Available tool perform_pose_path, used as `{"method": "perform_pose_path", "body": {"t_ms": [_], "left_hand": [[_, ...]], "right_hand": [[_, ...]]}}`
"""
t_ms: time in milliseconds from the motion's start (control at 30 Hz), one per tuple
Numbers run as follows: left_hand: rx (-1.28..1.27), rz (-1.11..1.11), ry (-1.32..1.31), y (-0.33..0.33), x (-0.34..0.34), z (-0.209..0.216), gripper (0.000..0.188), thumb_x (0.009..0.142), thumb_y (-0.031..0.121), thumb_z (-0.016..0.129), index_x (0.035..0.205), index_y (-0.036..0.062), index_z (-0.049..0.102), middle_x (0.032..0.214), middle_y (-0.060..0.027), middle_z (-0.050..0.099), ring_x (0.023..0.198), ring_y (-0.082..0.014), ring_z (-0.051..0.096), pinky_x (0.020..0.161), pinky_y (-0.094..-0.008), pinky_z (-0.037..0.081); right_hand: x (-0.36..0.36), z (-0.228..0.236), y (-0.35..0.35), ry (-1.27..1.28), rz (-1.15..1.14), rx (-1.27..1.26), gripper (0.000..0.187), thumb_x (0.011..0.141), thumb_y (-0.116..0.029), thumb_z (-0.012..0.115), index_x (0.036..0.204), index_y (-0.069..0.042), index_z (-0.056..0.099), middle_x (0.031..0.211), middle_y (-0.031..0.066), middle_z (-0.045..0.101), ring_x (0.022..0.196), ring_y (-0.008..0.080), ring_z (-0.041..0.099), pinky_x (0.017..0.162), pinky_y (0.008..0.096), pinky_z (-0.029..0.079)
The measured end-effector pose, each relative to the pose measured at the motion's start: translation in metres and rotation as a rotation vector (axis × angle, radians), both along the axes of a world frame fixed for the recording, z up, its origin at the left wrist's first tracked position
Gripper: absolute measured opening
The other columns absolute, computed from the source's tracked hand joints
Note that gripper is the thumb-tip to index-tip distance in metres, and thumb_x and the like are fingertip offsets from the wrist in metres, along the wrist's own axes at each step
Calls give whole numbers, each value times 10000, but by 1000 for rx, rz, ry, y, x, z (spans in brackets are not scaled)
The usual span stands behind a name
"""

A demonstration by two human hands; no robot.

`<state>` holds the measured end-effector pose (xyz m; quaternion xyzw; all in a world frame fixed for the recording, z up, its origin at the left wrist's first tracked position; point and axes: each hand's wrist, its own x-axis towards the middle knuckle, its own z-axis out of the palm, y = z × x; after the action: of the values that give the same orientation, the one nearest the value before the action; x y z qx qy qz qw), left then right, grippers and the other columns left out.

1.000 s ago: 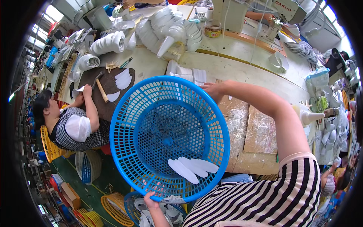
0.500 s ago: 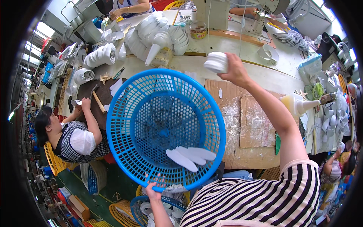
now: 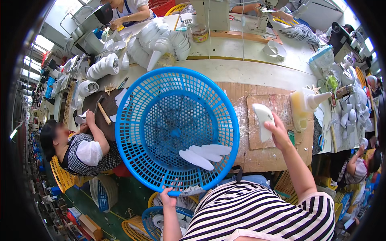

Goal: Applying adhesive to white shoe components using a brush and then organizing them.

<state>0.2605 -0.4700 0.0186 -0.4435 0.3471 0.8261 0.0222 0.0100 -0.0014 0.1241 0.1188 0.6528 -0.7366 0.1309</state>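
My left hand [image 3: 169, 197] is closed on the near rim of a large round blue plastic basket [image 3: 124, 132], its fingertips showing through the slots. The basket is tilted, so its mesh bottom faces me. Inside it, toward the lower right, several flat white insoles [image 3: 196, 160] lie fanned out. Over the cardboard to the right of the basket, my right hand [image 3: 279, 132] grips a stack of white insoles [image 3: 260, 114], thumb on the near side. The stack's top face is turned up. How many layers it has cannot be made out.
Cardboard [image 3: 257, 158] covers the near worktop. A glue bottle [image 3: 300, 114] stands at its right. White curved pieces [image 3: 150, 40] are heaped at the back, near a jar [image 3: 198, 33]. A co-worker [image 3: 86, 148] sits at the left by a hammer [image 3: 104, 113]. Sewing machines [image 3: 263, 20] stand beyond.
My right hand has swung from the back of the table nearer and to the right, carrying the insole stack over the cardboard. My left hand still holds the basket, which has shifted slightly.
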Motion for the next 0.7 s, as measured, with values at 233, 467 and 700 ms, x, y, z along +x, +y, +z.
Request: {"method": "perform_pose_path", "body": {"t_ms": [233,467,700], "left_hand": [[2,110,-98,35,28,13,741,755,10,520,1459,206,400,1302,-261,561,1115,-489,609,809,-588,546],[88,210,-99,59,-3,-7,536,947,415,660,1372,185,429,1315,-225,550,1181,-435,589,850,-484,525],[-1239,138,-186,84,6,32,454,1003,320,621,1358,81,473,1326,-192,536,1198,-282,567,1010,-418,474]], "right_hand": [[30,-30,7,-191,50,-248,626,888,-270,703,1406,-20,455,1223,69,591,1115,157,554,965,318,444],[40,-24,21,-278,164,-608,660,946,-475,569,1433,-44,454,1246,95,618,1078,189,621,902,354,507],[53,-18,41,-275,204,-751,740,955,-552,547,1498,-77,382,1313,90,579,1133,192,595,947,374,492]]}}
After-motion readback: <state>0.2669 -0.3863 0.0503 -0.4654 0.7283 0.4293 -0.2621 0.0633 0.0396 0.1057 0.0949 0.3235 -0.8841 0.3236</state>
